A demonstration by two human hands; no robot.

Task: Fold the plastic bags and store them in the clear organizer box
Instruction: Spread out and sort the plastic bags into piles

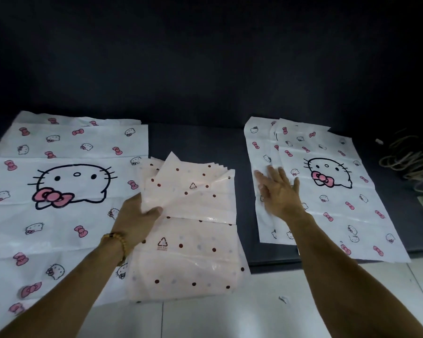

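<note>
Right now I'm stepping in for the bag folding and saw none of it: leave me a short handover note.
Left hand pinches the upper edge of the pink dotted bags, which lie stacked in the middle.
Right hand lies open and flat on the smaller cat-print bags at right.
The large cat-print bags lie spread flat at left.
Done: no bag looks fully folded; the pink pile is only partly turned over.
Left: fold all three piles. The organizer box is not in view; find it first.

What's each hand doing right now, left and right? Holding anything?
Left hand: grips the edge of the pink dotted bags, thumb on top.
Right hand: open, fingers spread over the right cat-print bags; contact unclear.
</note>
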